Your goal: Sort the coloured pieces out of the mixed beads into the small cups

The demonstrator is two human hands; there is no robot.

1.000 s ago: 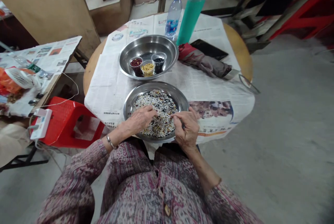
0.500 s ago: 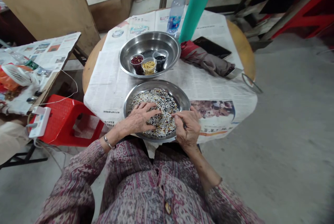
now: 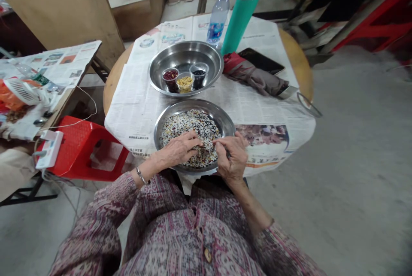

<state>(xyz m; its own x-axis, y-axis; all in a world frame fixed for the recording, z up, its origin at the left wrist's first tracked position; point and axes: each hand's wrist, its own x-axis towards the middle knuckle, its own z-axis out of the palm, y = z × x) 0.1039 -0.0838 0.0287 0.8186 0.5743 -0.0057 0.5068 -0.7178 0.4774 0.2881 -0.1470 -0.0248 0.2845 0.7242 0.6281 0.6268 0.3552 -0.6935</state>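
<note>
Head view: my two bare hands meet over the near steel basin (image 3: 224,118), which sits at the table's edge in front of my lap and contains a mixed spread of white grains, dark pieces and yellow pieces. My left hand (image 3: 183,149) reaches in across the near left rim, its fingers bent and bunched with their tips down at the grain mixture (image 3: 190,122); whether anything is pinched between them I cannot tell. My right hand (image 3: 232,158) lies over the right rim, index finger pointing inward and thumb folded close beneath it, the other fingers curled; whether it grips anything is likewise hidden. A metal bracelet (image 3: 140,175) encircles my left wrist. Just beyond, the far steel basin (image 3: 186,56) holds three clear cups close together: the cup of dark red beans (image 3: 170,77) at left, the cup of yellow pieces (image 3: 184,83) nearest me, and the cup of black beans (image 3: 198,76) at right. Behind its right side stand a blue-capped water bottle (image 3: 218,20) and a tall teal container (image 3: 243,12); to the right lies a folded umbrella (image 3: 255,76) beside a dark flat object (image 3: 262,59). Newspaper (image 3: 127,106) covers most of the round table (image 3: 301,61).
</note>
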